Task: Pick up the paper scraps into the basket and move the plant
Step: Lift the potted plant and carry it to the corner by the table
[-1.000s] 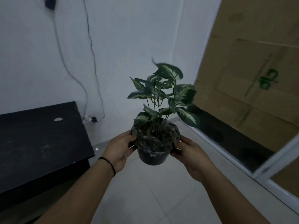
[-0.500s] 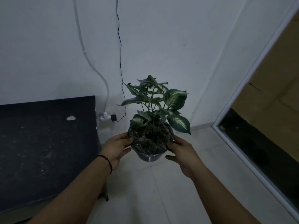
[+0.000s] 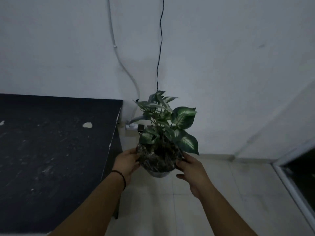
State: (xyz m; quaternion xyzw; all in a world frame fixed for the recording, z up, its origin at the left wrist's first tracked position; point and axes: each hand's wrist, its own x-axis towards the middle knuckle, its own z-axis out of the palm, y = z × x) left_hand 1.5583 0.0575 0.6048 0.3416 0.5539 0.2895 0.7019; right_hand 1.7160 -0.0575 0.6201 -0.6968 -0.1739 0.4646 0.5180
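Note:
A potted plant (image 3: 164, 133) with green and white leaves sits in a small dark pot wrapped in clear film, held in the air above the floor. My left hand (image 3: 127, 161) grips the pot's left side and my right hand (image 3: 192, 169) grips its right side. On the black table (image 3: 51, 159) to the left lies a white paper scrap (image 3: 87, 125), and another scrap (image 3: 1, 123) shows at the left edge of the view. No basket is in view.
The white wall is close behind the plant, with a white cable (image 3: 122, 65) and a black cable (image 3: 160, 48) running down to a plug (image 3: 136, 127) near the table's corner. Pale tiled floor (image 3: 170, 210) lies below. A dark door frame (image 3: 298, 176) is at the right.
The view has swung left and the wall has come closer. The plant, still in both hands, sits lower and nearer the table's corner. The cardboard on the right has left the view.

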